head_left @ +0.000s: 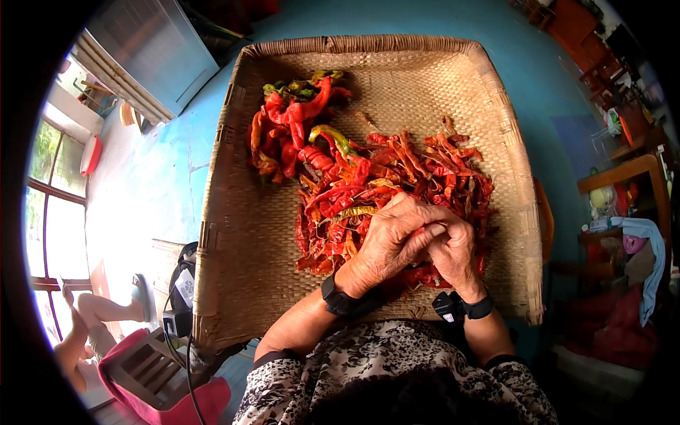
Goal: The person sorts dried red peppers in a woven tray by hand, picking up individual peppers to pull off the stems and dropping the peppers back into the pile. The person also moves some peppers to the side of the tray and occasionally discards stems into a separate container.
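1. Head view, container: a shallow rectangular woven basket tray [248,283] with a bound rim stood in front of the person, nearly spanning the middle of the view.
2. Head view, main contents: a broad heap of wrinkled, dried red chili peppers [386,173] lay on the weave from the tray's centre toward its right side. The heap extended ahead of both hands, to either side of them and beneath them.
3. Head view, second group: plumper, glossy red peppers [297,127] were bunched at the far left, beyond the hands and touching the heap's edge. Green peppers [301,88] lay at their far end, and a curved yellow-green pepper [336,136] lay where the two groups met.
4. Head view, left hand [382,241]: it was above the near part of the heap, back upward, fingers bent inward against the other hand, thumb pointing right.
5. Head view, right hand [455,249]: it met the left from the right side, fingers curled and largely hidden. A reddish patch showed between the thumbs; whether it was a pepper, and whether either hand gripped anything, could not be told.
6. Head view, wrists: a black wristband [343,299] was on the left and a black strapped device [448,306] on the right.
7. Head view, surroundings: another person's bare leg [106,312] and a pink cloth [211,400] appeared at lower left; a light-blue cloth [650,248] hung at far right.
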The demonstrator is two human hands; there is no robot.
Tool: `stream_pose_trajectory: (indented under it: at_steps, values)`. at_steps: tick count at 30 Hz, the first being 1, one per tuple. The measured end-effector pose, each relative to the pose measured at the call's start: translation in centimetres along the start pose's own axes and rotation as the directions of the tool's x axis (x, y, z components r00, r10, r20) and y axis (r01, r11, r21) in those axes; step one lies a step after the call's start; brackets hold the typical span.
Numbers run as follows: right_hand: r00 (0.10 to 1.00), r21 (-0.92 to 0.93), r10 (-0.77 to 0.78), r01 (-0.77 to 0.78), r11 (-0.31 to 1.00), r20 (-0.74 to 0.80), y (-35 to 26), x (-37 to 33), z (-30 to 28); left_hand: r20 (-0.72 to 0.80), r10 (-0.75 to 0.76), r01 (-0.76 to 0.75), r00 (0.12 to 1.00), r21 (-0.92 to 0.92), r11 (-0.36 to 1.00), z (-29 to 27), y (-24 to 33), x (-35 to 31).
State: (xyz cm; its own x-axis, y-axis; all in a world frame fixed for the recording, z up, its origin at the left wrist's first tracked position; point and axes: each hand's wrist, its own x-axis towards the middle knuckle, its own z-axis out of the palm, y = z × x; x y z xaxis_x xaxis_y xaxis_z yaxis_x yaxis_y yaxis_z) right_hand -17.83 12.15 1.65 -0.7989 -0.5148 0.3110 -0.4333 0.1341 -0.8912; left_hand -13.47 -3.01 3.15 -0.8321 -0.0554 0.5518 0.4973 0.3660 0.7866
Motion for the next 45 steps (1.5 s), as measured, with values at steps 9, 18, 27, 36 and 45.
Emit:
stream_pose_trajectory:
  at_steps: [9, 18, 27, 36, 45]
  values:
    - [0.922, 0.649, 0.359, -0.185, 0.738, -0.146, 0.4, 0.3, -5.2, -0.032, -0.056, 0.058, 0.998, 0.074, 0.996, -0.9, -1.0, -0.3]
    - [0.89, 0.967, 0.382, 0.199, 0.161, -0.248, 3.3, 1.0, -14.6, -0.126, -0.338, 0.358, 0.933, 0.216, 0.908, -5.2, 0.4, 0.8]
    - [0.943, 0.026, -0.202, 0.202, 0.979, 0.264, -2.8, 1.7, -1.0, -0.011, -0.219, 0.219, 0.976, 0.102, 0.97, -3.8, 3.8, 0.6]
    - [0.957, 0.472, 0.289, -0.249, 0.846, -0.012, -0.7, 0.7, -6.2, -0.011, -0.26, 0.217, 0.965, 0.59, 0.778, -7.3, 1.2, -0.2]
    - [0.865, 0.963, 0.428, 0.202, 0.179, -0.261, 5.3, -0.2, -13.1, 0.01, -0.43, 0.319, 0.903, 0.656, 0.684, -8.6, -3.9, -2.1]
